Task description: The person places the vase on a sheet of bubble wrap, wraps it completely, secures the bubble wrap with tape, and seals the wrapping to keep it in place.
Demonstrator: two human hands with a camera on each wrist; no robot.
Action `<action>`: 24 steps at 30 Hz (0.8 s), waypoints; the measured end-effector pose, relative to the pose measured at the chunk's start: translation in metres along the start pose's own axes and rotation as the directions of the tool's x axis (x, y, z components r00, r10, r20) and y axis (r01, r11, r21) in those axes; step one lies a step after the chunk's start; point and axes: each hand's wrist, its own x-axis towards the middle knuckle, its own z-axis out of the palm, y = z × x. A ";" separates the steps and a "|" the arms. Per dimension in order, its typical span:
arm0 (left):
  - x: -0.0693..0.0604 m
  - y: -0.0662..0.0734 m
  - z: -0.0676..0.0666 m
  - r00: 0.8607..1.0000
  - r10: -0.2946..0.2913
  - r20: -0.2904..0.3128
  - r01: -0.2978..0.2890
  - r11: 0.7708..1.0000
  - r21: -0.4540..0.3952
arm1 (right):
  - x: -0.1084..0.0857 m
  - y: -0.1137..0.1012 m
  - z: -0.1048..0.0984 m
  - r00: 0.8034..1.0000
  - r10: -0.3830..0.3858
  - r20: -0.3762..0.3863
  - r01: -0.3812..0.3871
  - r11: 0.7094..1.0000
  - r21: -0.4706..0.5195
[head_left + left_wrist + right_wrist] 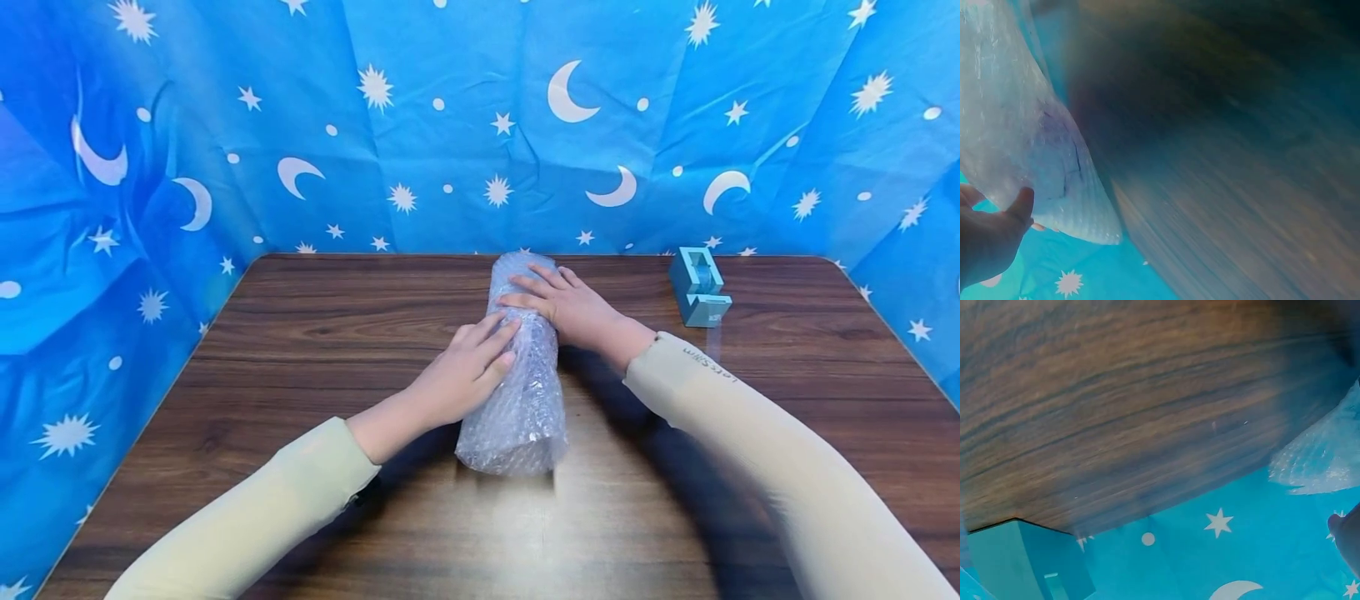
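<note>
A bundle of clear bubble wrap [528, 400] lies lengthwise on the wooden table, its wider end toward me. What is inside it, if anything, cannot be made out. My left hand [467, 371] rests on its left side, fingers fairly straight over the top. Farther up, the fingers of my right hand [581, 312] spread across the wrap from the right. In the left wrist view, the thumb of the left hand [994, 234] lies against the wrap [1035, 144]. Only a bit of the right hand [1350, 540] shows in the right wrist view, near the wrap [1325, 453].
A teal tape dispenser [697, 292] stands at the back right of the dark wooden table [300, 358]; its corner also shows in the right wrist view. Behind the table's far edge hangs a blue cloth [465, 142] with white moons and stars.
</note>
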 end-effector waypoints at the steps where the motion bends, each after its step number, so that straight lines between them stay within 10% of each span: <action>1: 0.002 0.001 0.001 1.000 -0.007 0.004 0.007 1.000 0.000 | 0.000 0.001 -0.001 1.000 0.003 0.001 -0.003 1.000 -0.005; 11: 0.004 0.008 0.006 0.998 0.063 0.000 -0.063 0.989 0.130 | 0.000 0.010 -0.002 1.000 -0.005 0.014 0.006 0.998 -0.067; 24: 0.002 0.006 0.018 0.961 0.276 -0.026 -0.238 0.871 0.430 | 0.002 0.012 -0.005 1.000 0.003 0.029 0.000 0.995 -0.098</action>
